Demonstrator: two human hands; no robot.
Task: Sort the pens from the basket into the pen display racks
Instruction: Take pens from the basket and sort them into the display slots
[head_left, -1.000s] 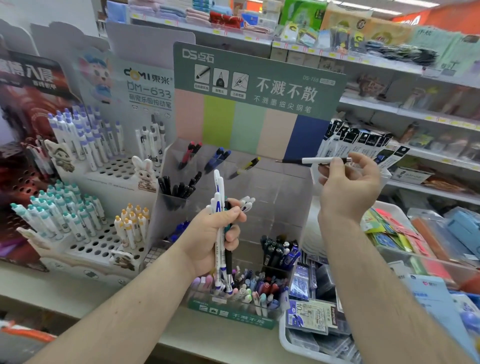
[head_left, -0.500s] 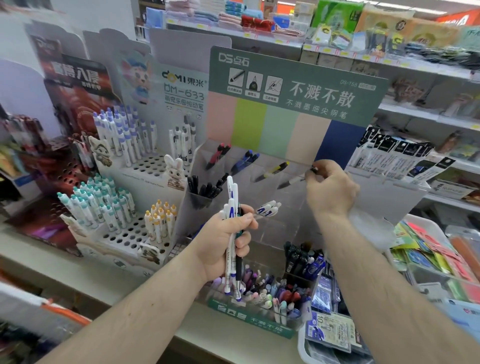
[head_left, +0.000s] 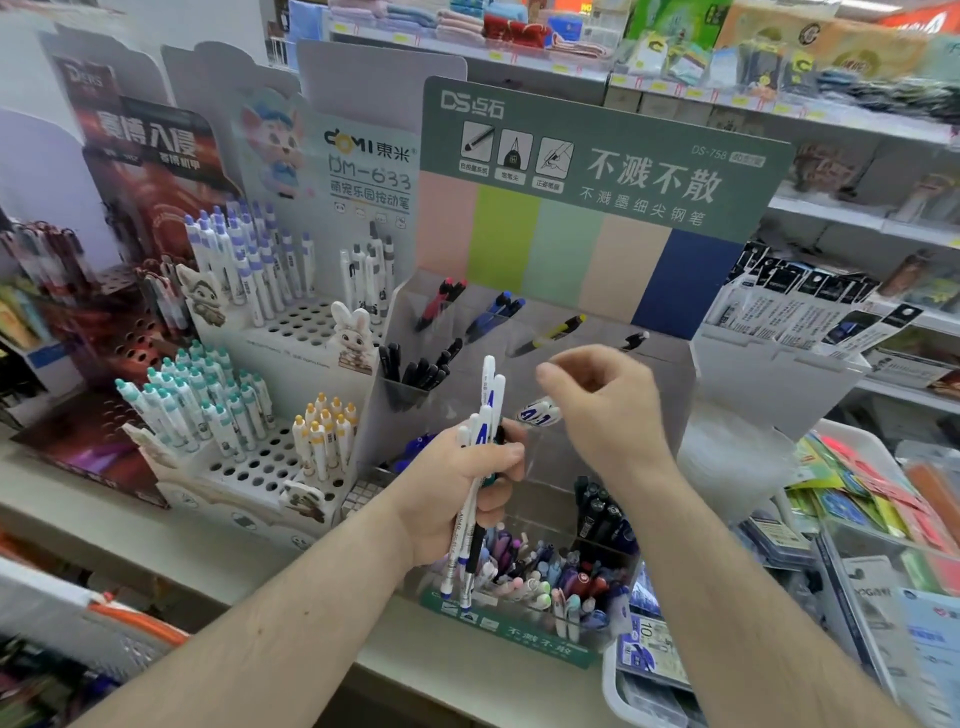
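Gripping bunch of white pens (head_left: 480, 452) w/ left hand (head_left: 457, 488), fingers curling round barrels, tips pointing down over clear acrylic rack (head_left: 670, 415). Right hand (head_left: 605, 402) hovering just right of pen tops, fingers loosely bent, holding nothing I'm seeing. Black pen (head_left: 635, 340) sitting in rack's top-right slot. Rack standing on worktop (head_left: 218, 545).

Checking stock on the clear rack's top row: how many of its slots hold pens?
4: red pens in the leftmost slot, blue pens next, a yellow-and-black pen third, and a black pen rightmost, just above the right hand. Others may be hidden.
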